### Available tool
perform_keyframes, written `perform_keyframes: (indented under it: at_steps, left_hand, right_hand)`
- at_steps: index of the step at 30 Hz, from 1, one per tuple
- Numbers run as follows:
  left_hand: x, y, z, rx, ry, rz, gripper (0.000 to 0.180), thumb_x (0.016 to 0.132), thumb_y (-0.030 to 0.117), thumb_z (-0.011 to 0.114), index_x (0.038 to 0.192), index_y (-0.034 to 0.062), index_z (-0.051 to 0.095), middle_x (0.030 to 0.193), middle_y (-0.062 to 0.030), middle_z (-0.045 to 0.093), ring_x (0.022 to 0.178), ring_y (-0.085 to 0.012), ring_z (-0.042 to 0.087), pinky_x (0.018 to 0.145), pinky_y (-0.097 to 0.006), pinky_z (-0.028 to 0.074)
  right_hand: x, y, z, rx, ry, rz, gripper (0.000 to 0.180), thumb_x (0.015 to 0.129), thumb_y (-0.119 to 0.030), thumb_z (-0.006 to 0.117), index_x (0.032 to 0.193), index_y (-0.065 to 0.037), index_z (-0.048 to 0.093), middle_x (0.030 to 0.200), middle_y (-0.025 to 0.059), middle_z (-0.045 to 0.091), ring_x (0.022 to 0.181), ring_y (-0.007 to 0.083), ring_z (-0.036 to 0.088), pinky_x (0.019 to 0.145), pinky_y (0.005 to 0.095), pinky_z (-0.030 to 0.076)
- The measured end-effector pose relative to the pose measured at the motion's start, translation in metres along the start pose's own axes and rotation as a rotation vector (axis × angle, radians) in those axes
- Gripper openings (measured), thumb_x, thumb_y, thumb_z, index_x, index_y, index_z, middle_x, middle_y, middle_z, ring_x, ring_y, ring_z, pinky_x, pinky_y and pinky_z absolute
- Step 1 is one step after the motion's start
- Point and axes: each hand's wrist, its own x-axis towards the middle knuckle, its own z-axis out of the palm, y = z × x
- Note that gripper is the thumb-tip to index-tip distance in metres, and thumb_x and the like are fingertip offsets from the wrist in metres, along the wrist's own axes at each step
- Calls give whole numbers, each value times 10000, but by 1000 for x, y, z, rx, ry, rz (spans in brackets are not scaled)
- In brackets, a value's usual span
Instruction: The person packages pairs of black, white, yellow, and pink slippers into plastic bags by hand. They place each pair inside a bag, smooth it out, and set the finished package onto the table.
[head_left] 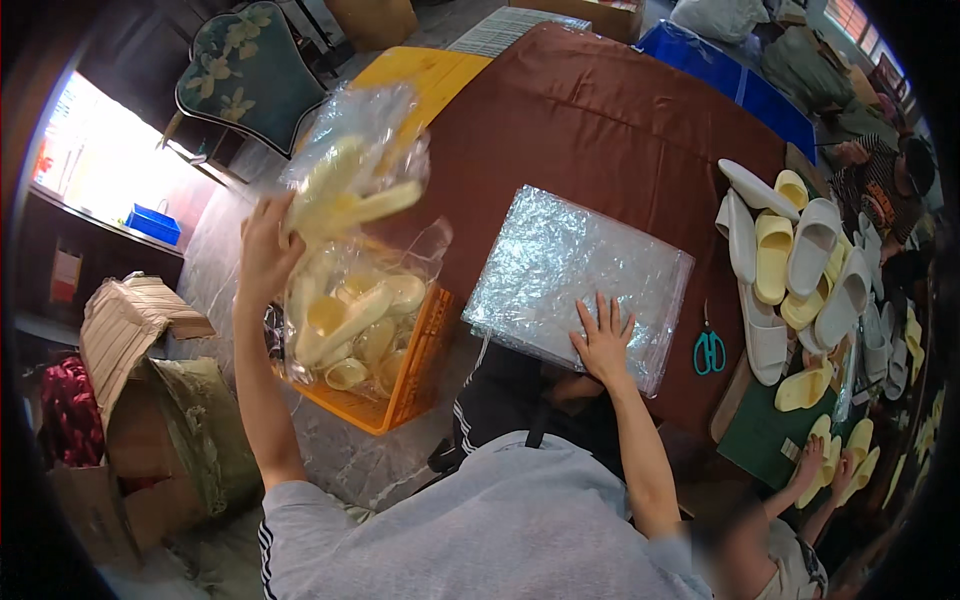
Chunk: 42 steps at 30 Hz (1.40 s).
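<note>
My left hand [268,245] is closed on a clear plastic bag of pale yellow slippers [340,190], slightly blurred, above an orange crate [415,370]. Inside the crate lie several more bagged yellow slippers [350,325]. On the brown-covered table, my right hand [605,345] rests with fingers spread on a stack of clear plastic bags [570,260]. Nothing is gripped by that hand. A pair of scissors with teal handles [709,352] lies right of the stack.
White and yellow slippers [773,255] crowd the table's right side. At lower right another person's hands [812,462] touch yellow slippers. A floral-backed chair [235,65] and a yellow wooden surface [430,75] stand beyond the crate. An open cardboard box [140,400] is at left.
</note>
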Motion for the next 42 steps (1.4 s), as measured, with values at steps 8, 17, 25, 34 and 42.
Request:
perform_keyframes:
  at_steps: [8,17,25,34,42]
  left_hand:
    - [91,119,-14,-96,243,257,521,713,7,634,1230,51,584,1053,-122,561,1020,-316,556,933,-396,409]
    - [96,228,55,-90,263,520,535,697,19,648,1220,110,584,1032,-79,558,1044,-254,550,959,-454,365]
    - [78,244,134,-332,56,551,476,767,143,727,1216,116,570,1010,-54,542,1022,-225,541,915,-412,363]
    - [91,166,170,-5,358,343,517,758,65,715,1256,120,587,1050,-68,547,1054,-254,526,988,-445,336]
    - [33,159,255,-71,73,275,690,824,265,716,1430,104,426,1355,-193,454,1301,-381,391,1093,-535,291]
  right_hand:
    - [6,9,-24,280,84,112,520,951,-345,552,1433,-168,467,1498,195,374,1399,395,309,1117,625,206]
    - [30,-30,-167,1208,393,103,689,974,-212,581,1551,-126,215,1522,148,314,1239,266,513,925,375,505]
    - [9,41,-99,1101,418,498,539,992,-270,554,1451,-37,396,1414,184,433,1214,237,510,990,304,422]
    - [-43,57,-108,463,250,417,437,839,-11,566,1273,-54,599,1070,170,573,998,300,601,843,346,485]
    - [-51,45,-146,-135,294,481,376,789,-186,733,1125,-55,627,1117,180,511,1052,368,555,857,469,486]
